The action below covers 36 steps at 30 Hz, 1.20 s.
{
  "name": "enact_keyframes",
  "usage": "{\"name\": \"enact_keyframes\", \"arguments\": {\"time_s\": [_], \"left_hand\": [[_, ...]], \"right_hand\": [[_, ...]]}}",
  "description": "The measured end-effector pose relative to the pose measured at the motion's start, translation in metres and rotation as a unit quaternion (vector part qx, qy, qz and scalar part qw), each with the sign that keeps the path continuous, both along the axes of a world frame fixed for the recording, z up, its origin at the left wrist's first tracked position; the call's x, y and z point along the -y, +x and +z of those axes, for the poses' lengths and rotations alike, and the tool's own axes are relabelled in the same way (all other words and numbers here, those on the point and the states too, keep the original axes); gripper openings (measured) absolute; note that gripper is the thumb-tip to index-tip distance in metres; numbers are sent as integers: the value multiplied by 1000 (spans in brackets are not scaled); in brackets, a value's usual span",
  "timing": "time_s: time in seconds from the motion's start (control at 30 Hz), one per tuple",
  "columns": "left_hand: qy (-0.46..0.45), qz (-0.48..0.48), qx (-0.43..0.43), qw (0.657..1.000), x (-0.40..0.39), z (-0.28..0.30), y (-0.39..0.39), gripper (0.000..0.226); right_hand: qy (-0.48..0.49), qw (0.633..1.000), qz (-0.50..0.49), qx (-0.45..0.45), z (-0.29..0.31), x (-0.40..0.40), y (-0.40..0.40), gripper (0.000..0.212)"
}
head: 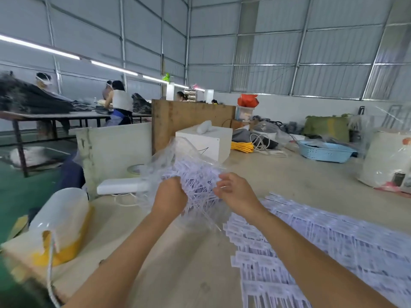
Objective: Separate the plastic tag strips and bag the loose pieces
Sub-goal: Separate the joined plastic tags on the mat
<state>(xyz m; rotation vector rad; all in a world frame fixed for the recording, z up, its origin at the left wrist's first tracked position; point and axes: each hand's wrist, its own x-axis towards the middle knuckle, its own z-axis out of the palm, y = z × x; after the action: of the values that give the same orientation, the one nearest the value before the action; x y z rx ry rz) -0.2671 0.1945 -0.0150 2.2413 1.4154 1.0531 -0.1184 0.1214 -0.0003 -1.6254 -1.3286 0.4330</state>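
Tag sheets: the unseparated plastic tag strips (311, 252) lie fanned across the lower right of the frame, flat on the pale worktable (189, 274) — probably kept there so the next strip is close to the right arm.
Left hand: the left hand (170, 196), at frame centre, has its fingers curled tight round the clear plastic bag (178, 156) and part of the loose tangle, seemingly to hold the mouth steady.
Right hand: the right hand (235, 192), just right of centre, has bent fingers pinching at the loose pieces (198, 181); it looks like it is feeding them into the bag.
Task's things: the loose pieces bunch between both hands, partly inside the bag, above the table.
Left edge: a translucent container with a yellow base (60, 221) sits at lower left near the table's edge — a sweep that way could knock it off.
Open room: bare tabletop runs between the forearms and beyond the hands toward centre right.
Farther: a white box (206, 141) at centre, a blue basket (324, 152) at right.
Background: other people at a long table (55, 116), upper left.
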Motion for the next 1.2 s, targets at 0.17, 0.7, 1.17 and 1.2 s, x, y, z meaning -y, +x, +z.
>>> {"name": "enact_keyframes", "arguments": {"time_s": [0.17,0.7,1.17,1.2], "left_hand": [[-77,53,-41,995,-33,-4,17,32],[-58,190,-346,917,-61,-5,6,36],[128,31,-457,880,47,49,91,40],[158,5,-441,883,57,49,99,37]], "right_hand": [[-63,982,18,177,-18,-18,2,45],[-195,922,60,330,-31,-11,9,47],[-55,956,-1,287,-16,82,66,31],[-51,959,-17,279,-15,98,78,28]]}}
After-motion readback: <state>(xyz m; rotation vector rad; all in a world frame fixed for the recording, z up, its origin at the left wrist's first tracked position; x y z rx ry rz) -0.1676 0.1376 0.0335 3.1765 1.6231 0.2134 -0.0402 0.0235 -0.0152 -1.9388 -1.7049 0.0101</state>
